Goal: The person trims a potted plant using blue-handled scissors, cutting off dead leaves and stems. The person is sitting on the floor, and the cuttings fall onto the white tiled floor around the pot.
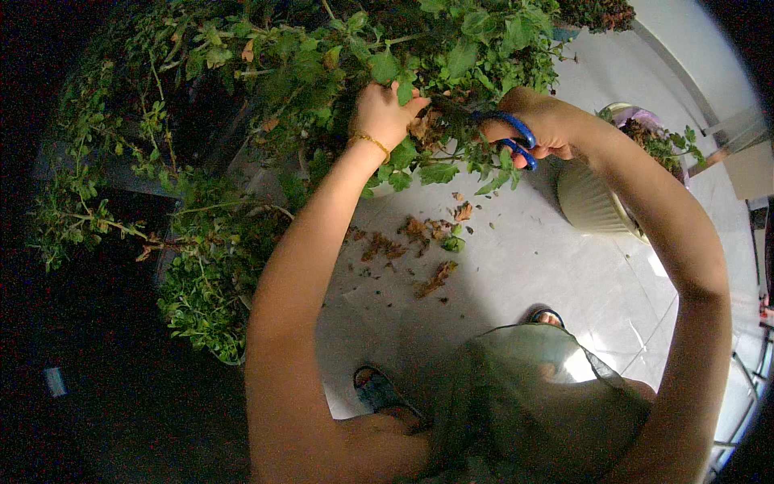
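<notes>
My right hand [532, 124] is closed on scissors with blue handles [514, 130]. Their blades point left into the foliage and are mostly hidden. Opposite them, my left hand [384, 112], with a gold-coloured bracelet [370, 144] at the wrist, reaches into a leafy green plant [435, 57]. Leaves cover its fingertips, so whether it grips a stem does not show. Brown withered leaves [426, 130] hang just below the left thumb, between the two hands. Lower green leaves [438, 172] droop beneath them.
Dry leaf scraps [417, 239] litter the pale tiled floor [514, 266] below the plant. A ribbed cream pot [589, 196] stands to the right, partly behind my right forearm. More potted greenery [211, 302] spreads at left. My sandalled feet [387, 390] are at the bottom.
</notes>
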A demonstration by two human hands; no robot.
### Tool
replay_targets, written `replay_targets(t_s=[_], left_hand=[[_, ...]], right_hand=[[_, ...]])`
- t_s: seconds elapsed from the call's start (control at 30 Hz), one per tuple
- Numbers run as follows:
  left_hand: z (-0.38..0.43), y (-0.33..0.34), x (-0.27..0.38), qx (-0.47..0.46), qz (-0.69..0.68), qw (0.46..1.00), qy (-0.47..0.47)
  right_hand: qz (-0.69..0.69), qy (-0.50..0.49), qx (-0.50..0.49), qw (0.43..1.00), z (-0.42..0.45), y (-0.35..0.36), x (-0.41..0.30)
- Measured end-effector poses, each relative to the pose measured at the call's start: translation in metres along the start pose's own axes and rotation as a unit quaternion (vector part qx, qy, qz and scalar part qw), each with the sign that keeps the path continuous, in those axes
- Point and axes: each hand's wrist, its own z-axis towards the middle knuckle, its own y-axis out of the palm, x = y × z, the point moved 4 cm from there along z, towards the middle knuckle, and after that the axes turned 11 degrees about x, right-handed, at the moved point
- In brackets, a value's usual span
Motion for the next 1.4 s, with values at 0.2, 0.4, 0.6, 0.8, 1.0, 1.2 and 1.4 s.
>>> replay_targets(t_s=[0.2, 0.4, 0.6, 0.8, 1.0, 1.2, 1.4], left_hand=[[-0.001, 0.001, -0.018, 0.009, 0.117, 0.983, 0.144], [0.0, -0.017, -0.003, 0.057, 0.142, 0.98, 0.125], [-0.003, -0.026, -0.007, 0.033, 0.008, 0.997, 0.075], [-0.01, -0.012, 0.017, -0.006, -0.064, 0.996, 0.056], [-0.005, 0.009, 0.011, -0.002, 0.054, 0.987, 0.148], [-0.004, 0.013, 0.003, 0.002, 0.025, 0.999, 0.043], [-0.004, -0.007, -0.009, 0.062, 0.09, 0.989, 0.102]], right_hand=[[0.055, 0.014, 0.021, 0.998, 0.016, 0.001, 0.015], [0.119, 0.019, 0.068, 0.99, 0.005, -0.003, 0.017], [0.024, 0.08, 0.045, 0.995, -0.003, 0.002, 0.014], [0.105, 0.079, 0.022, 0.991, -0.03, 0.018, 0.025], [0.108, 0.038, 0.027, 0.993, -0.033, 0.018, 0.018], [0.101, 0.029, 0.043, 0.994, -0.038, 0.021, 0.014], [0.148, 0.032, 0.048, 0.987, -0.036, 0.023, 0.012]])
